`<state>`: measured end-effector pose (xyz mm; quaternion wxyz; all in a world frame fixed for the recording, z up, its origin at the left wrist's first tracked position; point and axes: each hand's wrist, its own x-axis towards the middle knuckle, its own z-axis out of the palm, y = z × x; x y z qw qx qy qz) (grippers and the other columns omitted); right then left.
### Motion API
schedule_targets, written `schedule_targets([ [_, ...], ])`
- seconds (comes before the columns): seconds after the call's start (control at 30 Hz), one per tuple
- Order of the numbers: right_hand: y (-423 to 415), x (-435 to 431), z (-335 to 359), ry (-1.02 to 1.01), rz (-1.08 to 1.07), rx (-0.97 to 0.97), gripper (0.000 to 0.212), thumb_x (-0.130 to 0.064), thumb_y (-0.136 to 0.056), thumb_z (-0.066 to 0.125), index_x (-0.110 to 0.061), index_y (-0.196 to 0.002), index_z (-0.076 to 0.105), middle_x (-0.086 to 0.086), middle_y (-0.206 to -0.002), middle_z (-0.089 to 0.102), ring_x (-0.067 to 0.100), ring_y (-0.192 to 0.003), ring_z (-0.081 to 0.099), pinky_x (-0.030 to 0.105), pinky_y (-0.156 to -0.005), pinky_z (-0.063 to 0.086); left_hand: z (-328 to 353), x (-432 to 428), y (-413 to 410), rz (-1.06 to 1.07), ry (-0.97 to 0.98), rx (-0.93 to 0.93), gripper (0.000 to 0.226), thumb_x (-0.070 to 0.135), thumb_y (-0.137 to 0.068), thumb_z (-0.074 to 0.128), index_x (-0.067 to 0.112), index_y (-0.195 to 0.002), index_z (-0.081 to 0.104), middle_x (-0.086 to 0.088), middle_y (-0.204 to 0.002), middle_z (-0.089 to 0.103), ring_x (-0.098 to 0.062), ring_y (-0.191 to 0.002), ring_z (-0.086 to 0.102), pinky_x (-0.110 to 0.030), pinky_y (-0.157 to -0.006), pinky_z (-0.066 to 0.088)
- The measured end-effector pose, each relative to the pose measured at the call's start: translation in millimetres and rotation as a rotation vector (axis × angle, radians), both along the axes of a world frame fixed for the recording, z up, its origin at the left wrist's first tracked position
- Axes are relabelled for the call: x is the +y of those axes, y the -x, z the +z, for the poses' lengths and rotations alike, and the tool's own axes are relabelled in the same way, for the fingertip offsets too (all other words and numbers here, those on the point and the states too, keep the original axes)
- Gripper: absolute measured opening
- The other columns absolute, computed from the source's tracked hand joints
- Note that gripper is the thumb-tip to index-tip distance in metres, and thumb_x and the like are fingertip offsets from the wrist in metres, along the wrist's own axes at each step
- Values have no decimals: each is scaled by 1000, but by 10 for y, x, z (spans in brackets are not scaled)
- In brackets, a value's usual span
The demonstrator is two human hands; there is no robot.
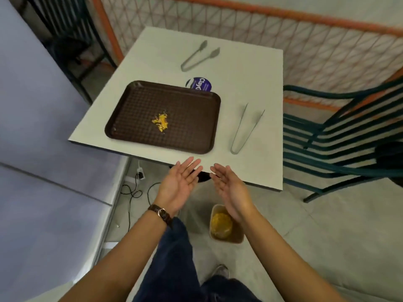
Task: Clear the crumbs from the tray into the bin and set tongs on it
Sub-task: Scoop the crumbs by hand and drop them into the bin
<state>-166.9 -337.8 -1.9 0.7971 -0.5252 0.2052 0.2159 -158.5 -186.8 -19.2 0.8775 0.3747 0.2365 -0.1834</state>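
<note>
A dark brown tray [192,127] lies on the white table [250,83], with a small heap of yellow crumbs [161,122] near its middle. One pair of metal tongs [245,129] lies to the right of the tray, and a second pair [199,56] lies at the far side of the table. A small beige bin [236,237] with yellow scraps stands on the floor below the table's near edge. My left hand [178,184] and my right hand [231,188] hover palms-up and open just in front of the table edge, holding nothing.
A round purple-and-white lid or sticker [199,83] peeks out behind the tray. A green slatted chair [340,138] stands to the right of the table. An orange-framed mesh fence [283,35] runs behind. Cables [135,188] lie on the floor to the left.
</note>
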Motion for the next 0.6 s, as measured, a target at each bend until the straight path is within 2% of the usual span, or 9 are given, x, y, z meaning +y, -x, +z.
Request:
schedule_targets([
  [0.07,-241,247,22,-8,14,-15,37,-33,-101,30,-16,-126,52,3,-134,55,17,-127,48,33,-111,29,60,245,-245,31,-11,-43,42,35,-100,25,15,-126,51,-3,-129,57,-17,-122,51,-35,-109,31],
  [0.2,-759,736,9,-32,28,-33,42,-34,-101,31,-12,-131,50,6,-135,55,19,-127,48,37,-115,28,52,732,-780,43,-7,-65,45,36,-99,24,14,-132,46,-4,-131,56,-16,-120,52,-32,-102,36],
  [0.3,-1158,1079,4,-55,-3,-18,43,-34,-100,30,-11,-130,50,8,-136,54,21,-127,48,38,-115,27,44,1093,-1207,19,-12,-53,44,35,-99,23,15,-129,49,-6,-136,52,-19,-122,50,-34,-107,32],
  [0.43,-1560,1445,-52,31,6,36,42,-32,-101,29,-11,-131,50,8,-138,52,20,-129,47,37,-114,26,8,1470,-1648,-32,-28,1,41,34,-99,23,17,-122,53,-7,-137,51,-21,-125,47,-35,-108,29],
  [0.6,-1882,1703,-230,137,-46,57,40,-26,-101,33,-8,-133,47,9,-138,52,22,-126,49,37,-112,33,-93,1781,-2000,-93,-36,61,43,30,-100,24,12,-135,43,-7,-135,52,-21,-124,48,-37,-110,30],
])
